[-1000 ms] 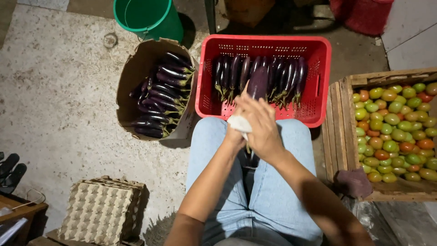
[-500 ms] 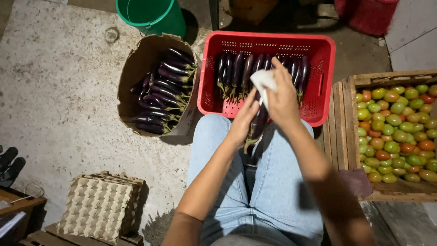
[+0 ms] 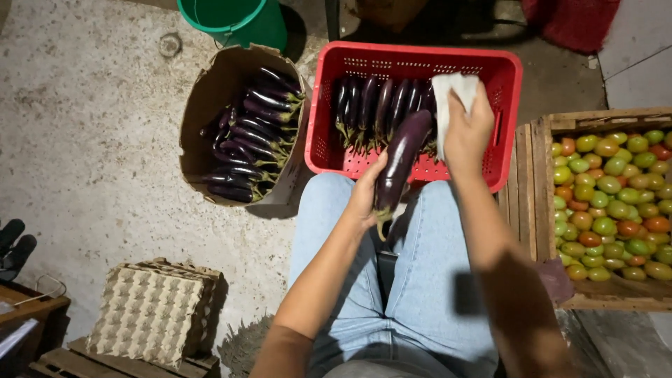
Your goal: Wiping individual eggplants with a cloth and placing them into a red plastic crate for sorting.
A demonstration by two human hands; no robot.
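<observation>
While the person sits with knees apart in light blue jeans (image 3: pixel 434 280), the left hand (image 3: pixel 365 196) is closed around the stem end of a long dark purple eggplant (image 3: pixel 400 159), fingers wrapped round its lower part just above the green cap. That forearm runs up from the lower middle of the view, wrist bent slightly inward, so the eggplant stands tilted, its rounded tip leaning up and to the right over the near wall of the red plastic crate (image 3: pixel 329 105). The right hand (image 3: pixel 467 133) is raised higher, over the crate, its fingers curled shut on a crumpled white cloth (image 3: pixel 449 94) that sticks up above the knuckles; the cloth is just beside the eggplant's upper end, and whether they touch cannot be told. The right forearm comes in steeply from the lower right, elbow out of view.

Inside the crate a row of more eggplants (image 3: pixel 371 105) lies side by side along the far half. To the crate's left an open cardboard box (image 3: pixel 210 91) holds another heap of eggplants. A green bucket (image 3: pixel 245 21) stands behind that box. On the right, a wooden crate (image 3: pixel 532 182) is filled with green and reddish tomatoes (image 3: pixel 609 196). A stack of grey egg trays (image 3: pixel 150 315) sits at lower left on the concrete floor (image 3: pixel 91 140)
</observation>
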